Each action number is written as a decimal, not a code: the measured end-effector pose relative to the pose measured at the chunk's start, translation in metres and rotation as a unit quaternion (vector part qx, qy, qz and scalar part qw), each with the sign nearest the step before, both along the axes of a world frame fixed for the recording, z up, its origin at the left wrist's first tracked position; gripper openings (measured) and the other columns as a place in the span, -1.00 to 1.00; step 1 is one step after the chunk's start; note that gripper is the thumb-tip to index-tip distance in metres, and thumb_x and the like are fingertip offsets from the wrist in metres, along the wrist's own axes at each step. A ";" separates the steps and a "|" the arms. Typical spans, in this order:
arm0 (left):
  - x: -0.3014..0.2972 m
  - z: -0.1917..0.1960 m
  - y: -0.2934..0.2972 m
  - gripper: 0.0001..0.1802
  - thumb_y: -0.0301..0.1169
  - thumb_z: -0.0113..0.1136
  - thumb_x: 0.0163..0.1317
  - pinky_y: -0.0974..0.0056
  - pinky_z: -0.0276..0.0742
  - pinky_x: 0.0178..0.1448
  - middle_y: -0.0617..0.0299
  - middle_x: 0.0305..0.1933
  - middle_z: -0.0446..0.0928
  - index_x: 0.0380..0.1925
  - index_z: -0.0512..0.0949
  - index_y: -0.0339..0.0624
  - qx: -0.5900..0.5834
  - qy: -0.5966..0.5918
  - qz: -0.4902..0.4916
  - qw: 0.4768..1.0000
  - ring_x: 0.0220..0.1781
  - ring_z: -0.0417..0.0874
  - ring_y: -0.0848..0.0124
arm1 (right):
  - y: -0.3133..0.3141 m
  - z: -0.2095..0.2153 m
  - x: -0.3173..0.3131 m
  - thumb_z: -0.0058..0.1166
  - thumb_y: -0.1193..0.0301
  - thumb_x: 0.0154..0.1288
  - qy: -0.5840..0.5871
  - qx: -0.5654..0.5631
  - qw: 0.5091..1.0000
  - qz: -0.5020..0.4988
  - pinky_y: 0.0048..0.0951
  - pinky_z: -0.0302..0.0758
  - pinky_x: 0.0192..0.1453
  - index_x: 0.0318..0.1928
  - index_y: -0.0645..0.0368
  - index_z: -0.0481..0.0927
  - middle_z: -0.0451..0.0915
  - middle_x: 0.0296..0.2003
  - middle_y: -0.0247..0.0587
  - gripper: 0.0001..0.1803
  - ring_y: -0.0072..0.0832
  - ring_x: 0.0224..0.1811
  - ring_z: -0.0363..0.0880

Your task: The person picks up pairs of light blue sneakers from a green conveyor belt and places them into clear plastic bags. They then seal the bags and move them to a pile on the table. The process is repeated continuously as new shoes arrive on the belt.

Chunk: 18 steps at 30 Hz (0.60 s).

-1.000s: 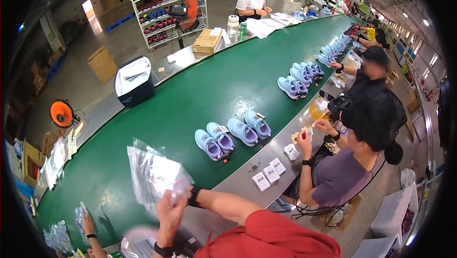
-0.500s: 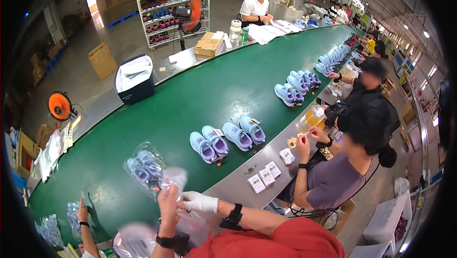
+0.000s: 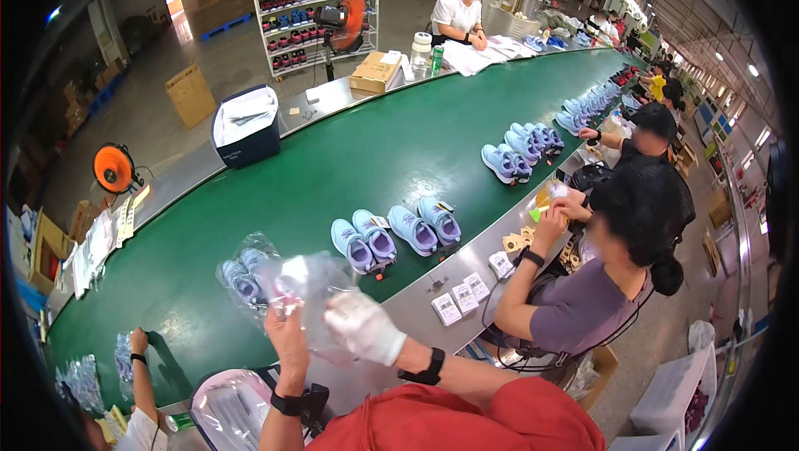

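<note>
Since half a second ago your hands have drawn in closer to your chest, and the bagged pair of pale blue shoes (image 3: 243, 278) now lies by itself on the long green conveyor belt (image 3: 366, 160), just beyond your fingers. Your left hand (image 3: 288, 336), bare with a black wristband, has its grip pinched shut on the lower edge of a clear, crinkled plastic bag (image 3: 312, 284), holding it up in front of you. Your right hand (image 3: 364, 326), in a white glove with a black band at the wrist, is pressed against the same bag from the right; how far its fingers close on the film you cannot tell, since the plastic blurs them.

Further along the belt, near the bagged pair, stand two loose pairs of light blue and lilac sneakers (image 3: 394, 233), side by side, toes toward the grey worktop (image 3: 433, 305) that runs along the belt's right edge. Small white tags (image 3: 462, 297) lie on that worktop. A person in a mauve shirt (image 3: 583, 305) sits just right of you, handling small parts. More pairs of blue sneakers (image 3: 520, 150) sit further up the belt. At your lower left, another person's hand (image 3: 138, 341) rests on the belt.
</note>
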<state>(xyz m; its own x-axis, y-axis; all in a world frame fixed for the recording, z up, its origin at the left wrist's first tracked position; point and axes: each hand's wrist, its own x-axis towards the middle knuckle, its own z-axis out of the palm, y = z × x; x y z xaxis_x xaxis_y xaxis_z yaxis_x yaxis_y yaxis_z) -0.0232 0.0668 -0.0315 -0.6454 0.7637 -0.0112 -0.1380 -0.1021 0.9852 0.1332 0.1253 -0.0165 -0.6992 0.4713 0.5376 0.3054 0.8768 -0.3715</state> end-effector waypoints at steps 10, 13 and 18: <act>0.034 0.058 -0.055 -0.86 -0.45 0.14 0.14 0.23 0.42 -0.39 0.00 -0.49 0.56 -0.34 0.57 -0.30 -0.145 0.312 -0.254 0.904 -0.52 0.54 0.22 | 0.029 -0.118 -0.031 0.05 0.30 0.06 -0.249 -0.139 0.957 0.048 -0.13 0.47 0.02 -0.20 0.19 0.62 0.58 -0.12 0.00 -0.69 -0.10 -0.04 0.54; 0.006 0.045 -0.042 -0.88 -0.47 0.13 0.22 0.41 0.22 -0.45 0.29 -0.58 0.39 -0.39 0.53 -0.33 -0.192 0.257 -0.111 0.941 -0.49 0.28 0.65 | 0.021 -0.142 -0.060 0.04 0.29 0.06 -0.321 -0.124 0.936 0.070 -0.13 0.49 -0.01 -0.22 0.19 0.64 0.60 -0.16 0.02 -0.69 -0.09 -0.07 0.57; -0.033 0.031 -0.020 -0.92 -0.50 0.11 0.25 0.49 0.22 -0.37 0.47 -0.49 0.40 -0.38 0.52 -0.30 -0.163 0.261 0.003 0.952 -0.43 0.28 0.67 | -0.007 -0.064 -0.067 -0.01 0.29 0.10 -0.305 -0.274 0.901 0.145 -0.20 0.53 -0.18 -0.23 0.19 0.63 0.64 -0.38 0.01 -0.70 -0.11 -0.32 0.63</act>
